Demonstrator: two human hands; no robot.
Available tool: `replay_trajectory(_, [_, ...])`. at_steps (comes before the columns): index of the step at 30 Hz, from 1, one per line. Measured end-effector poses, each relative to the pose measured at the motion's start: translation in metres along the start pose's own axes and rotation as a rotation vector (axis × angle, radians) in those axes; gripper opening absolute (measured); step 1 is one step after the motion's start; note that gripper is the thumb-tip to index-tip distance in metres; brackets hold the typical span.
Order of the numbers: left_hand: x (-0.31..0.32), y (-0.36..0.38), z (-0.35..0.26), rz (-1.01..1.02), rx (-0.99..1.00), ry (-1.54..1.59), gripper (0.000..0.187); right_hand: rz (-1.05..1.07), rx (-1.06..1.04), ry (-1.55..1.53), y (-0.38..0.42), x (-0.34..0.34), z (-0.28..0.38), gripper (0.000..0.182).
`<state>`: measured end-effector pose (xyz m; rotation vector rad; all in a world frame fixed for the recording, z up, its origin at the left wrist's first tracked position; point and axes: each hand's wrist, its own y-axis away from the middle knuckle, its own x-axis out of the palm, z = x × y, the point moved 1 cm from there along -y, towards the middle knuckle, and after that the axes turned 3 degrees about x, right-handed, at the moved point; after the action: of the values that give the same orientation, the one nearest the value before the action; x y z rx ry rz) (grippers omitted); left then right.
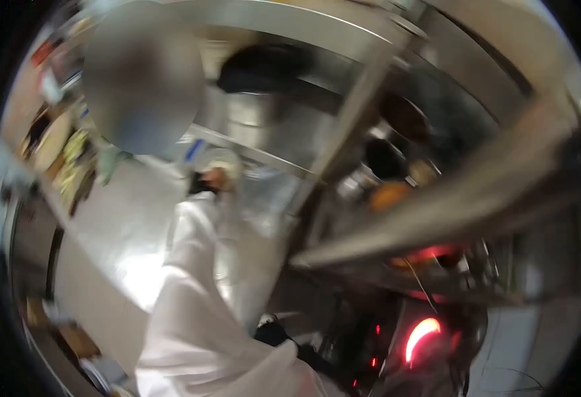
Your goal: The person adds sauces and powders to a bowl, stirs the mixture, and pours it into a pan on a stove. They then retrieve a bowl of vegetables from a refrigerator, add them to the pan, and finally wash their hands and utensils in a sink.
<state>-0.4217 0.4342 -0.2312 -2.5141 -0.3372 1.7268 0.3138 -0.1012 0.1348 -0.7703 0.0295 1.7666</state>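
A white sleeve (184,284) runs up from the bottom of the head view to my left hand (215,177). The hand is beside a pale round container (224,161), apparently touching its near side. Motion blur smears the fingers, so I cannot make out a grip. Something dark (200,184) lies at the wrist. A small blue object (194,149) is just beyond the hand. My right hand does not show.
A metal counter (105,225) spans the left, with blurred goods (72,155) along it. A dark pan (264,67) and pale cylinder (247,119) stand behind. A blurred bar (449,205) crosses the right, above a glowing red curve (421,339). Cookware (384,157) sits on a shelf.
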Motion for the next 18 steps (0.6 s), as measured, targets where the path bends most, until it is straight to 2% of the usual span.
replay_trajectory(1, [-0.011,0.008,0.001,0.115,-0.037,-0.044,0.018,0.014,0.04,-0.028,-0.004,-0.02,-0.018,0.036])
replay_trajectory(3, [-0.021,-0.012,0.006,0.225,-0.032,-0.065,0.018,-0.019,0.234,-0.358,-0.025,-0.066,-0.119,0.037])
replay_trajectory(4, [-0.026,-0.019,0.008,0.274,-0.022,-0.027,0.019,0.097,0.17,-0.08,0.004,-0.038,-0.017,0.035])
replay_trajectory(5, [-0.019,-0.021,0.008,0.124,0.064,-0.004,0.02,0.07,0.124,-0.134,0.0,-0.026,0.0,0.03])
replay_trajectory(6, [-0.026,-0.017,0.013,0.005,0.135,0.1,0.02,0.013,0.134,-0.243,-0.006,-0.029,-0.013,0.025])
replay_trajectory(7, [-0.036,-0.02,0.008,0.044,0.053,0.18,0.023,-0.013,0.167,-0.292,-0.016,-0.025,-0.023,0.022])
replay_trajectory(8, [-0.029,-0.017,0.026,-0.036,0.107,0.34,0.023,-0.03,0.209,-0.345,-0.023,-0.025,-0.037,0.02])
replay_trajectory(9, [-0.067,0.009,-0.006,-0.066,0.067,0.16,0.023,-0.029,0.184,-0.351,-0.03,-0.024,-0.056,0.02])
replay_trajectory(10, [-0.096,0.04,-0.033,0.022,0.054,0.211,0.021,-0.029,0.167,-0.348,-0.035,-0.024,-0.073,0.02])
replay_trajectory(11, [-0.08,0.049,0.0,0.196,0.076,0.564,0.019,-0.007,0.215,-0.385,-0.039,-0.025,-0.091,0.019])
replay_trajectory(12, [-0.154,0.101,-0.095,0.44,0.033,0.697,0.015,0.018,0.264,-0.424,-0.042,-0.022,-0.106,0.019])
replay_trajectory(13, [-0.195,0.147,-0.146,0.471,0.071,0.77,0.016,0.022,0.264,-0.446,-0.044,-0.021,-0.118,0.018])
replay_trajectory(14, [-0.222,0.178,-0.198,0.607,0.069,0.76,0.015,0.031,0.265,-0.461,-0.046,-0.014,-0.134,0.016])
replay_trajectory(16, [-0.249,0.232,-0.292,0.841,0.07,0.737,0.015,0.098,0.074,-0.473,-0.052,0.006,-0.177,0.014])
replay_trajectory(18, [-0.248,0.262,-0.363,1.004,0.156,0.722,0.017,0.109,0.12,-0.48,-0.05,0.007,-0.196,0.016])
